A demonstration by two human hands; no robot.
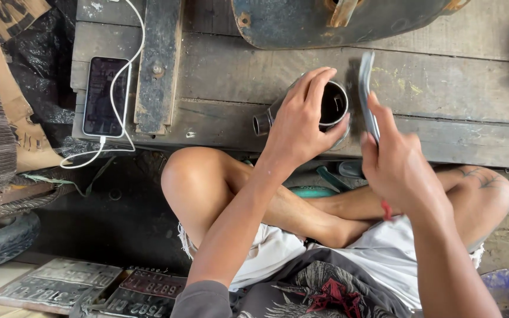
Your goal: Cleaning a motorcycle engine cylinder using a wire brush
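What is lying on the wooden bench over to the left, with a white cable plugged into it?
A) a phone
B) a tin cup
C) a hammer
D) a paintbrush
A: a dark-screened phone lies flat on the wooden bench, with a white cable looping from its lower end.

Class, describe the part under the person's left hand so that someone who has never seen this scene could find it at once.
Start at the worn wooden platform in front of the seated person. At its near edge, the left hand grips a dark metal cylinder. Unlike the flat metal strip in the right hand beside it, it is round, hollow and open-topped, with a short side spout.
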